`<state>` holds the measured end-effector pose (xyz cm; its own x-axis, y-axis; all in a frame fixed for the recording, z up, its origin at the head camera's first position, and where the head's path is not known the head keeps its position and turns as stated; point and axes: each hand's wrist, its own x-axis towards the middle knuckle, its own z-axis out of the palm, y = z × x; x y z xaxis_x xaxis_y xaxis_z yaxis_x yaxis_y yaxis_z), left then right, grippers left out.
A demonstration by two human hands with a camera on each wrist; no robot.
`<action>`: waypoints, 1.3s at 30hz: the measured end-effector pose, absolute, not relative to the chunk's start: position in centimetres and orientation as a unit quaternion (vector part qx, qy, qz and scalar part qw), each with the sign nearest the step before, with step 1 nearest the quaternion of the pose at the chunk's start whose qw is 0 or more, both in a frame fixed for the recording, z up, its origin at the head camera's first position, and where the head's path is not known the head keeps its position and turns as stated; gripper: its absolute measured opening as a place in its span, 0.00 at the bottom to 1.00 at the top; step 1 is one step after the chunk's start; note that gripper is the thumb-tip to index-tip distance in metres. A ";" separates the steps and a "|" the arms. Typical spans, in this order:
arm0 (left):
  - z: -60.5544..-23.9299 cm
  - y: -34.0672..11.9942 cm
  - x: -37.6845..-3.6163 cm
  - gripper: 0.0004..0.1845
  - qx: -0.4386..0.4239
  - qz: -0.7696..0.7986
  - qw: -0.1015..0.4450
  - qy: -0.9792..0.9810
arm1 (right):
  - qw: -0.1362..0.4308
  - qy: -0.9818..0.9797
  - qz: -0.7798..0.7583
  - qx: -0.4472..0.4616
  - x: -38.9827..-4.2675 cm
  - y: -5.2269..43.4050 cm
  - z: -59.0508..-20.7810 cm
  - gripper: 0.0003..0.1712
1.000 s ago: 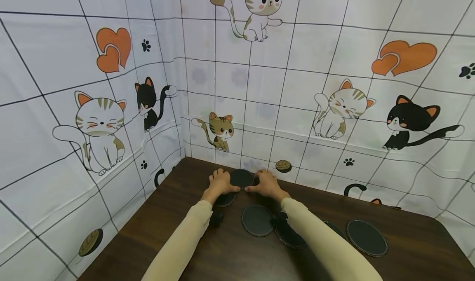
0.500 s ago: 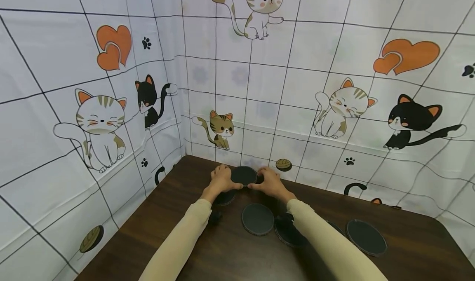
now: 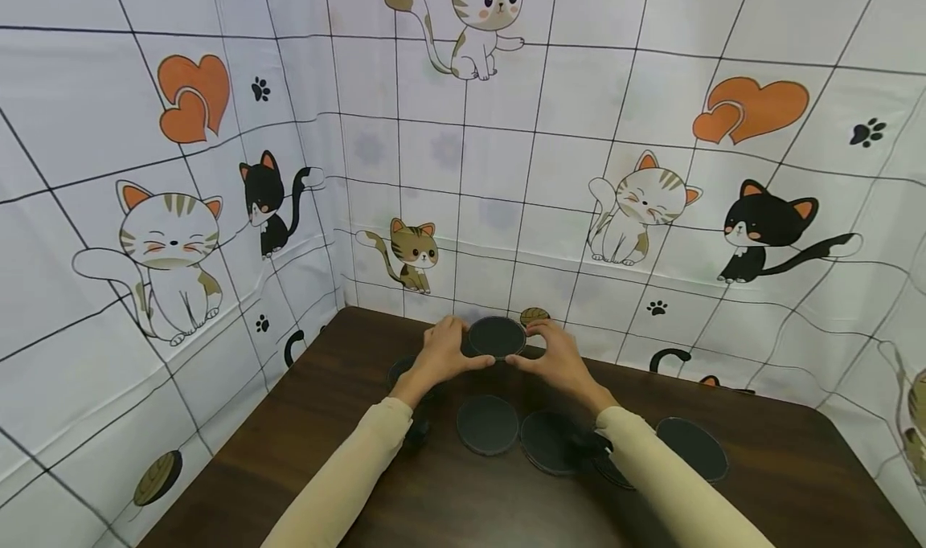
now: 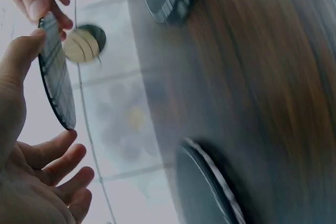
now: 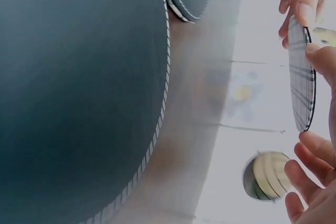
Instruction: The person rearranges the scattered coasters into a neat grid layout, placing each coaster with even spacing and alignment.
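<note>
A round coaster, dark on top, is held between both hands above the far part of the table. Its plaid underside shows in both wrist views. My left hand pinches its left edge, thumb on the near rim and fingers farther round. From the right, my right hand holds the opposite edge the same way. The two thumbs almost meet at the near rim. In the left wrist view the coaster is seen nearly edge-on, apart from the tabletop.
Several more dark coasters lie on the brown wooden table: one in the middle, one beside it, one at the right, and one partly hidden behind the left arm. A cat-print cloth covers the walls behind.
Both hands have raised the coaster off the far part of the table and brought it rightward and nearer. The head view has turned slightly right.
</note>
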<state>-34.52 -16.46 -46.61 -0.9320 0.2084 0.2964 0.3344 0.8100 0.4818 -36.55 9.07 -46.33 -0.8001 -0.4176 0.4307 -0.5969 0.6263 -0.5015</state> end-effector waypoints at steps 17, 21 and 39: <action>-44.1 -10.9 -28.4 0.40 -0.240 -0.277 0.157 -0.917 | 0.165 -0.880 0.347 0.280 -29.0 16.8 -43.7 0.36; -44.1 -8.9 -26.4 0.40 -0.245 -0.286 0.159 -0.913 | 0.164 -0.890 0.330 0.270 -26.5 18.6 -42.8 0.36; -46.6 -1.0 -19.3 0.35 -0.324 -0.228 0.103 -0.912 | 0.149 -0.914 0.315 0.206 -16.0 27.7 -46.9 0.28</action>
